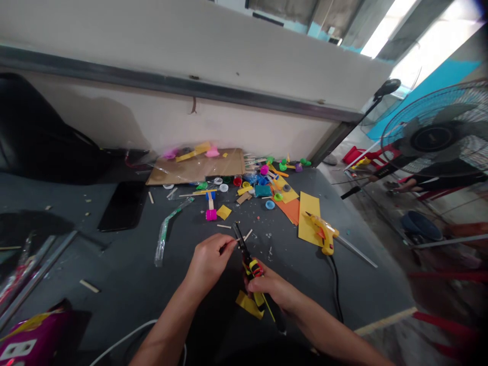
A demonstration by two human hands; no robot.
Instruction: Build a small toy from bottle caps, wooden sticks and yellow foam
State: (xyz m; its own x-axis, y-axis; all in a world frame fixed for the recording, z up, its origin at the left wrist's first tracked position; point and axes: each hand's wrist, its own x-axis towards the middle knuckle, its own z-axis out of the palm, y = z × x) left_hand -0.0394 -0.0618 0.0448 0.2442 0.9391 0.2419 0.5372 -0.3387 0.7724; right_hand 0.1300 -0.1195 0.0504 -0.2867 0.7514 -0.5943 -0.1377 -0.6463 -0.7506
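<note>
Hands close together above desk point(76, 274), not quite touching. Right hand point(269, 287) clamped round black-yellow cutters point(252, 268), tips pointing up and away; left hand point(209, 262) pinching thin stick point(237, 240) right by cutter tips, looks lined up with the jaws. Glue gun point(323, 234) parked on yellow foam sheet point(309, 218), probably to keep drips off desk
</note>
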